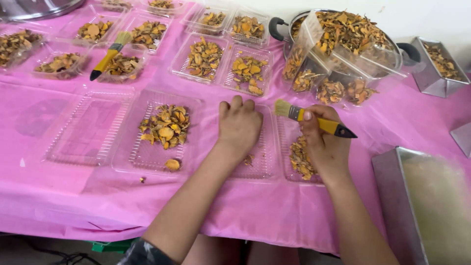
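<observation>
Right now the right hand [325, 147] is wrapped around a small paintbrush with a yellow handle, black tip and pale bristles [314, 121], fingers curled shut on the handle and the thumb pressed along its top; the brush lies nearly level, bristles pointing toward the left hand. The left hand [239, 125] rests palm down with fingers loosely curled on a clear, ribbed plastic clamshell tray [265, 157], gripping nothing that can be made out. Just beneath the right hand, in the tray's other half, lies a small heap of dried orange-yellow slices [299, 159]. Further left sits another clear tray with a pile of the same slices [166, 126], all on a pink plastic tablecloth [73, 196].
</observation>
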